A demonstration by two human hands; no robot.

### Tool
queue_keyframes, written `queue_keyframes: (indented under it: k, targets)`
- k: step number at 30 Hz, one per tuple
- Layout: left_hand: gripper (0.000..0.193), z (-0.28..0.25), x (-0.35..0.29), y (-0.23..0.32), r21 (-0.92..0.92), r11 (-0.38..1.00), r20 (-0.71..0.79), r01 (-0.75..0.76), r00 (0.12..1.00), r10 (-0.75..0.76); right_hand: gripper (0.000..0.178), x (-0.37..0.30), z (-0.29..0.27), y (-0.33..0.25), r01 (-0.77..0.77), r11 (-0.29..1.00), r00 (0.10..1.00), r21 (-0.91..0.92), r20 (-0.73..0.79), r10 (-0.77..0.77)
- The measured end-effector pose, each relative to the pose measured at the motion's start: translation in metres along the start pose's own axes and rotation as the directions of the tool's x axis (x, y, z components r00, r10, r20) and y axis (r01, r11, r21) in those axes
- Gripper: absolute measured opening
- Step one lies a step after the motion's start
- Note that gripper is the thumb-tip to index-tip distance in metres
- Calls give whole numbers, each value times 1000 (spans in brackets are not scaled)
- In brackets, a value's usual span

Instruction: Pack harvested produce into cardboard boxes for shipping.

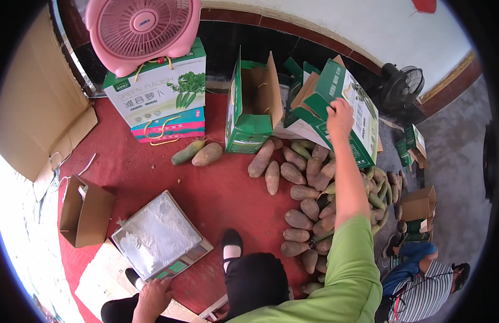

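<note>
My right hand (341, 117) reaches forward and grips the upper edge of a green-and-white cardboard carton (358, 116). The carton leans among other cartons and flaps, just beyond a heap of radishes (308, 207). Its flaps stand partly raised, and my forearm hides some of the heap. My left hand (154, 296) rests low over my leg, fingers loosely extended and holding nothing visible. Nearest to it is a flat weighing scale (159, 231) with a silvery, worn top and a green display. Two radishes, one of them a green-ended radish (188, 152), lie apart on the red mat.
An upright carton (249, 124) stands open-topped at the back. Left of it, a pink fan (144, 27) sits on stacked gift boxes (158, 94). A small brown box (88, 212) is beside the scale. A black fan (403, 83) and another person (424, 290) are at right.
</note>
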State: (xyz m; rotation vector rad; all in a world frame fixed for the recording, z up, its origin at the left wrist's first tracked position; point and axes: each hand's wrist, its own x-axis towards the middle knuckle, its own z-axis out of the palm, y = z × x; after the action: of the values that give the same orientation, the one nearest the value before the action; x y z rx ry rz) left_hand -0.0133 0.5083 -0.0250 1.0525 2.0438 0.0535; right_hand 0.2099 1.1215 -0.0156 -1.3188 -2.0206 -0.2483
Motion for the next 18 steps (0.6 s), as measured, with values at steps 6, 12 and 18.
queue_keyframes:
  k: [6,12,18]
  targets:
    - [34,3,-17,2,101,994,-67,-48,996,55,15,1,-121,65,139,909,988,392,-116,-101]
    - [32,17,-28,-14,144,986,-170,-85,979,109,15,0,-245,19,-8,457,979,889,-87,186]
    - [36,24,-31,-25,130,988,-225,-79,968,107,15,-20,-284,43,-50,267,923,962,-57,379]
